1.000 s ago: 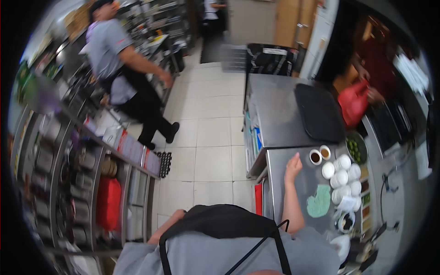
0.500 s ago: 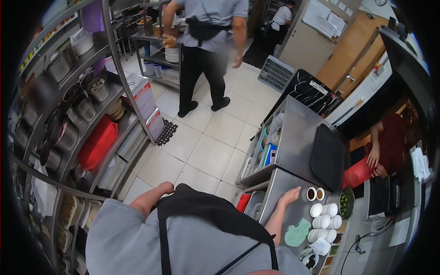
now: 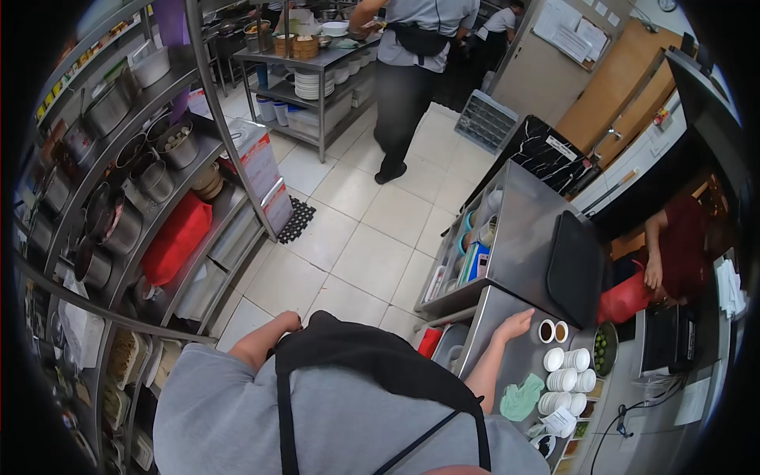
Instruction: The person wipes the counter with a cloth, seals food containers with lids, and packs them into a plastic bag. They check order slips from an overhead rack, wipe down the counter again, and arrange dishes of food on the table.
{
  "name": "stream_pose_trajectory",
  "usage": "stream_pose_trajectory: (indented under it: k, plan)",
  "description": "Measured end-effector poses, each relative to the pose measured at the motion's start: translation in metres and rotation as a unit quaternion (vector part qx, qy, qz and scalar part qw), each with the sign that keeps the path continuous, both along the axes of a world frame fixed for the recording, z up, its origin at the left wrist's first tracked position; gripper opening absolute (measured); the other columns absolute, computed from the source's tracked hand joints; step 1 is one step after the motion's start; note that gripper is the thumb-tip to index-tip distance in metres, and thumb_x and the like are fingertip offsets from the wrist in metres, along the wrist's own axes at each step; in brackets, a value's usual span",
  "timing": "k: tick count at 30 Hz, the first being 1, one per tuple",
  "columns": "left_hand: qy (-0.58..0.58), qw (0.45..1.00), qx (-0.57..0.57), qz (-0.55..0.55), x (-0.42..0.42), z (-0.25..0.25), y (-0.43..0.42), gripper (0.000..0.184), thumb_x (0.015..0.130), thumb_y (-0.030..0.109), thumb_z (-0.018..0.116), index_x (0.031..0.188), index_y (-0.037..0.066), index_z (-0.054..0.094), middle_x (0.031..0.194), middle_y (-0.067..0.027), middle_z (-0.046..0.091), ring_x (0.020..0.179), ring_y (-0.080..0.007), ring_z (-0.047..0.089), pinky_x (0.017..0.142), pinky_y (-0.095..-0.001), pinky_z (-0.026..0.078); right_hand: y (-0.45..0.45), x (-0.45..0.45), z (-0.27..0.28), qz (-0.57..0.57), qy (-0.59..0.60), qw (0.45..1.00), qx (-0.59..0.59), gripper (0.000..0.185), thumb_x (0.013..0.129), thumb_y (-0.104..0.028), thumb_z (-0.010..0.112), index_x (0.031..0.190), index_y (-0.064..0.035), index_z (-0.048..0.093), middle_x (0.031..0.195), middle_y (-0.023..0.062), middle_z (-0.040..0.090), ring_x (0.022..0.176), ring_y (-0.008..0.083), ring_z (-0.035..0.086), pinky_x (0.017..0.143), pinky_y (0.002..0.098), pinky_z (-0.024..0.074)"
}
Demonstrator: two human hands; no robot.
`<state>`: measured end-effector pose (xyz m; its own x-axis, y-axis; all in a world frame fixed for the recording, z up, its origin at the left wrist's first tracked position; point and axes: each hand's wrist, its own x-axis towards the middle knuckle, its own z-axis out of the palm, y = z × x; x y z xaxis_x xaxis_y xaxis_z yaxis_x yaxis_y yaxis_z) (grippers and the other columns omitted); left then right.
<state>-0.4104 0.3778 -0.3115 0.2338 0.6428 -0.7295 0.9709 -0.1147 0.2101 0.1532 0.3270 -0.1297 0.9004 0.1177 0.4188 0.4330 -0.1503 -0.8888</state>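
My right hand (image 3: pixel 515 325) is over the steel counter (image 3: pixel 495 305), beside two small cups of dark sauce (image 3: pixel 546 330) and brown sauce (image 3: pixel 561 331). Its fingers look bent together, and whether anything is in them is too small to tell. Nearer to me on the counter lie a crumpled green cloth (image 3: pixel 522 397) and stacks of white lidded cups (image 3: pixel 562 380). My left hand (image 3: pixel 290 321) is at the left edge of my black apron, its fingers curled and partly hidden.
Shelves with pots (image 3: pixel 150 178) rise on the left. A person in a grey shirt (image 3: pixel 412 59) stands ahead by a steel table (image 3: pixel 317 59). At the right, another person (image 3: pixel 682 245) holds a red bag (image 3: pixel 624 301). A black tray (image 3: pixel 575 269) lies on the counter.
My view has turned to the right. The person in grey has moved from the left aisle to the far table. My right hand stays over the counter near the sauce cups.
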Motion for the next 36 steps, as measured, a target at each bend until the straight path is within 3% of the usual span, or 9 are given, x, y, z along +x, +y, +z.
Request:
stream_pose_trajectory:
  k: [5, 7, 14, 19, 26, 29, 31, 35, 36]
  plan:
    - [0.007, 1.000, -0.001, 0.009, -0.003, -0.007, -0.003, 0.032, 0.072, 0.036, 0.057, 0.090, 0.012, 0.065, 0.093, -0.0109, 0.062, 0.088, -0.0279, 0.058, 0.077, -0.0379, 0.046, 0.010, 0.018, -0.021, 0.061, 0.094, 0.993, 0.028, 0.050, 0.091, -0.030, 0.036, 0.063, 0.0097, 0.046, 0.048, 0.0101, 0.042, 0.046, 0.0200, 0.035, 0.048, 0.0380, 0.0333]
    - [0.005, 1.000, 0.000, 0.018, -0.002, -0.011, -0.002, 0.031, 0.071, 0.036, 0.057, 0.090, 0.012, 0.065, 0.093, -0.0106, 0.062, 0.088, -0.0277, 0.058, 0.077, -0.0379, 0.046, 0.011, 0.009, -0.040, -0.047, -0.113, 0.992, -0.016, 0.050, 0.091, -0.030, 0.037, 0.057, 0.0061, 0.039, 0.047, 0.0051, 0.034, 0.045, 0.0172, 0.032, 0.045, 0.0368, 0.0301]
    - [-0.002, 0.999, -0.019, 0.036, 0.003, 0.000, 0.000, 0.033, 0.070, 0.037, 0.059, 0.092, 0.013, 0.065, 0.096, -0.0099, 0.061, 0.089, -0.0277, 0.058, 0.078, -0.0369, 0.046, 0.013, 0.004, -0.009, 0.005, 0.008, 1.000, -0.008, 0.048, 0.091, -0.029, 0.037, 0.061, 0.0075, 0.043, 0.049, 0.0098, 0.038, 0.048, 0.0188, 0.032, 0.048, 0.0369, 0.0310]
    - [0.008, 0.999, -0.022, 0.033, 0.000, -0.008, 0.002, 0.034, 0.069, 0.037, 0.060, 0.092, 0.013, 0.065, 0.097, -0.0101, 0.061, 0.089, -0.0280, 0.058, 0.078, -0.0366, 0.046, 0.005, 0.004, -0.025, -0.021, -0.037, 0.997, -0.065, 0.048, 0.091, -0.029, 0.036, 0.069, 0.0103, 0.052, 0.059, 0.0200, 0.053, 0.054, 0.0315, 0.047, 0.055, 0.0409, 0.0366]
    - [-0.025, 0.999, -0.012, 0.045, 0.011, -0.025, 0.009, 0.033, 0.069, 0.036, 0.060, 0.091, 0.012, 0.065, 0.094, -0.0107, 0.062, 0.088, -0.0272, 0.059, 0.077, -0.0361, 0.046, 0.009, 0.011, -0.032, -0.007, -0.018, 0.992, -0.128, 0.047, 0.090, -0.030, 0.037, 0.074, 0.0097, 0.055, 0.069, 0.0249, 0.056, 0.063, 0.0394, 0.050, 0.060, 0.0425, 0.0391]
    - [-0.026, 0.999, -0.017, 0.031, 0.015, -0.030, 0.007, 0.033, 0.068, 0.036, 0.059, 0.090, 0.012, 0.065, 0.092, -0.0111, 0.062, 0.086, -0.0270, 0.059, 0.075, -0.0360, 0.047, 0.010, 0.020, -0.037, -0.035, -0.057, 0.993, -0.095, 0.047, 0.090, -0.030, 0.037, 0.070, 0.0097, 0.053, 0.059, 0.0179, 0.053, 0.055, 0.0327, 0.049, 0.055, 0.0398, 0.0384]
    - [-0.022, 1.000, -0.007, 0.013, 0.017, -0.031, 0.007, 0.034, 0.067, 0.037, 0.059, 0.089, 0.011, 0.065, 0.092, -0.0111, 0.062, 0.085, -0.0273, 0.059, 0.075, -0.0361, 0.047, 0.007, 0.032, -0.026, -0.038, 0.311, 0.948, 0.056, 0.047, 0.090, -0.029, 0.038, 0.070, 0.0102, 0.051, 0.052, 0.0089, 0.045, 0.049, 0.0231, 0.044, 0.051, 0.0362, 0.0366]
    - [0.007, 0.999, -0.015, -0.050, 0.014, -0.035, 0.013, 0.035, 0.067, 0.038, 0.059, 0.089, 0.011, 0.065, 0.092, -0.0107, 0.062, 0.085, -0.0274, 0.059, 0.075, -0.0365, 0.047, -0.003, 0.023, -0.008, 0.012, 0.313, 0.942, 0.118, 0.046, 0.091, -0.028, 0.038, 0.070, 0.0111, 0.050, 0.052, 0.0041, 0.039, 0.048, 0.0172, 0.041, 0.048, 0.0342, 0.0353]
    - [0.006, 0.999, -0.016, -0.040, 0.013, -0.034, 0.012, 0.036, 0.067, 0.039, 0.059, 0.089, 0.011, 0.065, 0.093, -0.0105, 0.062, 0.086, -0.0274, 0.059, 0.075, -0.0367, 0.047, -0.007, 0.025, -0.026, 0.002, 0.179, 0.983, 0.029, 0.046, 0.091, -0.028, 0.038, 0.070, 0.0110, 0.050, 0.051, 0.0051, 0.040, 0.048, 0.0180, 0.041, 0.049, 0.0348, 0.0350]
